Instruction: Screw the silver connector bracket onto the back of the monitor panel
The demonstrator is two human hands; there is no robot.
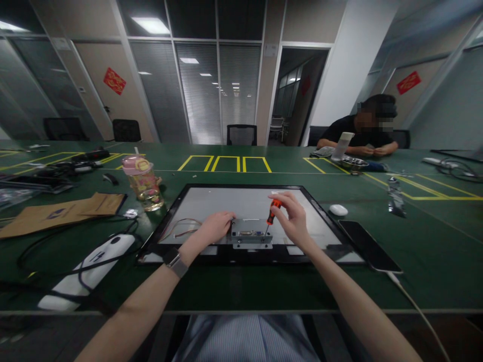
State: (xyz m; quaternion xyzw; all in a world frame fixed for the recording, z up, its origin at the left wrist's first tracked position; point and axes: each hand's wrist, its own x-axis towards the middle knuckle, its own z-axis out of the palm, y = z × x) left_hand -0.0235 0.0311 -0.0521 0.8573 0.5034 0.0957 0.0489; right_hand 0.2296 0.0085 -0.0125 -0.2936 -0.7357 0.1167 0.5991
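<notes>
The right hand [292, 221] is clamped on a red-and-black screwdriver [274, 212], its tip at the metal box [251, 232] on the panel [241, 198]. The left hand [217, 226] touches the box's left end, fingers together. Beyond the left hand, leftward, a pink-lidded cup [142, 182] holds clear yellowish liquid. Far right of the right hand, a bowl [354, 163] holds small items too blurred to identify.

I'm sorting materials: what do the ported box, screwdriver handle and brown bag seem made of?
The ported box looks like satin grey metal, from its dull sheen. The screwdriver handle is probably plastic, given its orange-and-black colouring. The brown bag seems matte paper, with folds.
</notes>
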